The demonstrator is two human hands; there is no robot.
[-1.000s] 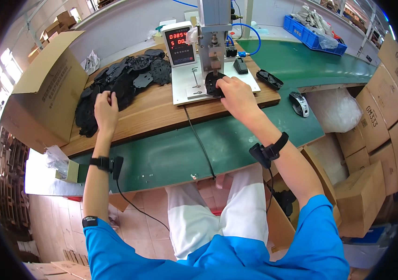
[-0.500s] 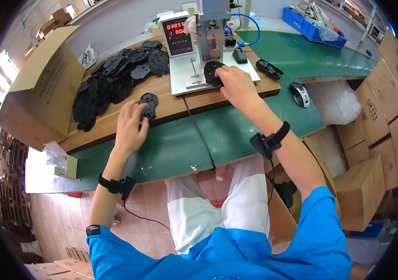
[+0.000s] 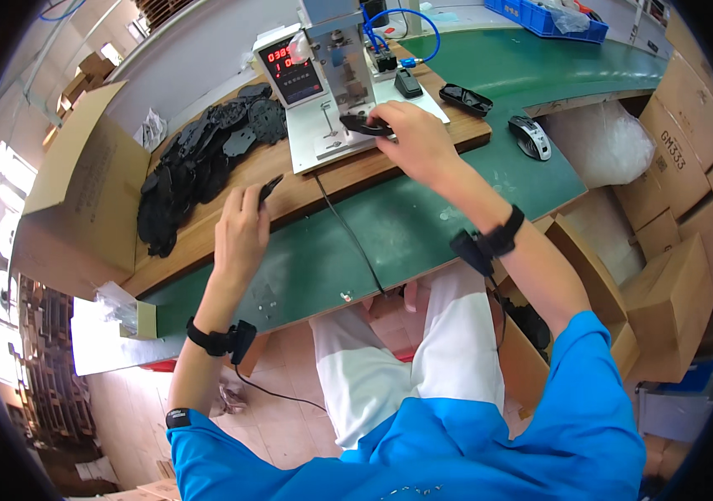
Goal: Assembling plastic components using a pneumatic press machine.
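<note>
My left hand [image 3: 242, 227] is closed on the edge of a flat black plastic mouse base [image 3: 271, 186], which it holds tilted on edge above the wooden board [image 3: 294, 190]. My right hand [image 3: 420, 144] grips a black plastic mouse part [image 3: 363, 126] by its right end. That part is tilted over the white base plate [image 3: 310, 138] of a small press [image 3: 342, 71], just in front of its metal column. My fingers partly cover both parts. A heap of similar black plastic parts [image 3: 197, 159] lies to the left on the board.
An open cardboard box [image 3: 81, 200] stands at left, and a counter box with red digits [image 3: 291, 71] beside the press. A black shell [image 3: 466, 99] and a silver-black mouse [image 3: 530, 138] lie at right. A black cable [image 3: 344, 225] crosses the green table [image 3: 456, 221].
My left hand has picked up the black mouse base from the board and tilted it up. My right hand has turned its part from facing up to nearly edge-on. The view has shifted slightly.
</note>
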